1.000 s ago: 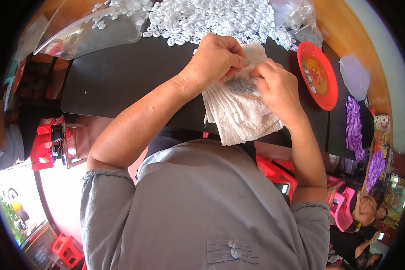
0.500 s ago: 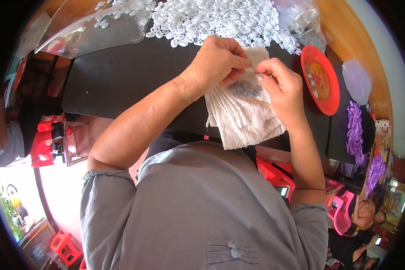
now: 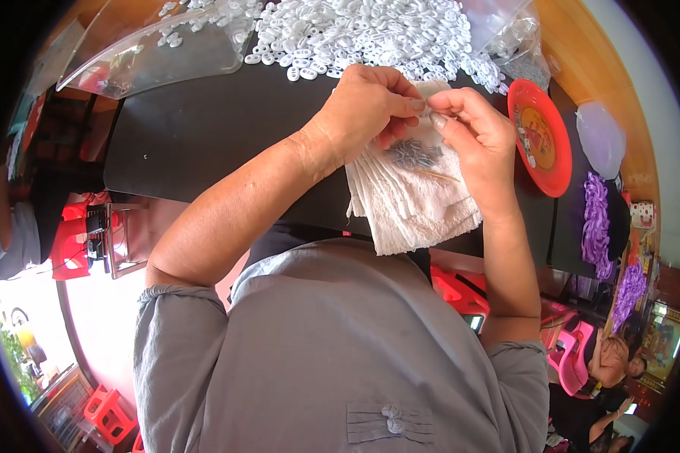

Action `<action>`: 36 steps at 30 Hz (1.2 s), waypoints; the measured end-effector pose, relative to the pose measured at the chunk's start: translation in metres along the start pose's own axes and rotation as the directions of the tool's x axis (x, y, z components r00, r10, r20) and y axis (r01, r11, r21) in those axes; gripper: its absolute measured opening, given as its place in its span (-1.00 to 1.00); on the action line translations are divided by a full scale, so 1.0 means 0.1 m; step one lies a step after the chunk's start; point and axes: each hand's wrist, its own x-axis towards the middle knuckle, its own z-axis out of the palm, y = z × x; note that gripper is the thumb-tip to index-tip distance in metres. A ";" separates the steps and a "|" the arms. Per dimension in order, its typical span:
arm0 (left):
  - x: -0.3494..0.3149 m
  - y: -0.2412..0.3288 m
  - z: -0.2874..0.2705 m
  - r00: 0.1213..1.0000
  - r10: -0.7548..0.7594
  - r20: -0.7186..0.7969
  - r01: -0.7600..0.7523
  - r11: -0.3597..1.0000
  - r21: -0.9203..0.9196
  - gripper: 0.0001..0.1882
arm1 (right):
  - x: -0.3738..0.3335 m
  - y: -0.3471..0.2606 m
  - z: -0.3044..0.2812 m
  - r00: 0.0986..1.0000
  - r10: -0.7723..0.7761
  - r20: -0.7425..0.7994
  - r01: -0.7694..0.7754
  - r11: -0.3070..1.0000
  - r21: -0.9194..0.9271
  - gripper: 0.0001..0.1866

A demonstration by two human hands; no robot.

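Observation:
Above a folded white towel (image 3: 419, 219), my two hands meet fingertip to fingertip. My left hand (image 3: 370, 109) is closed in a pinch, thumb against forefinger, on something small and pale that the fingers mostly cover. Facing it, my right hand (image 3: 483, 147) also pinches with thumb and forefinger; what it holds is too small to make out. On the towel just below the hands lies a heap of small grey metal pins (image 3: 415, 154). A thin tan stick (image 3: 440, 173) rests beside them.
Many white oval plastic pieces (image 3: 363, 34) are piled at the table's far side. A clear plastic bin (image 3: 174, 72) lies at far left. To the right, a red plate (image 3: 555, 162) holds a few white pieces, near purple bundles (image 3: 597, 226). The tabletop (image 3: 196, 136) is black.
My right hand has shifted slightly right, its thumb rising toward the left fingertips and uncovering more of the pins. My left hand has barely moved.

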 end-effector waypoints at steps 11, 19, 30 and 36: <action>0.02 -0.01 -0.01 0.999 0.024 -0.033 -0.022 0.998 0.051 -0.88 | -0.07 0.08 0.01 0.996 0.085 0.005 -0.086 0.994 0.066 -0.77; 0.02 -0.04 -0.01 0.997 0.069 -0.028 -0.062 0.979 0.194 -0.90 | -0.06 0.19 -0.01 0.999 -0.030 0.035 0.037 0.978 -0.207 -0.74; 0.04 -0.18 0.02 0.874 0.448 0.189 -0.412 0.474 0.778 -0.92 | -0.05 0.13 -0.05 0.977 -0.169 0.129 0.212 0.808 -0.549 -0.76; 0.03 -0.11 0.01 0.956 0.286 0.066 -0.266 0.746 0.610 -0.93 | -0.04 0.14 -0.15 0.990 -0.080 0.116 0.097 0.985 -0.146 -0.81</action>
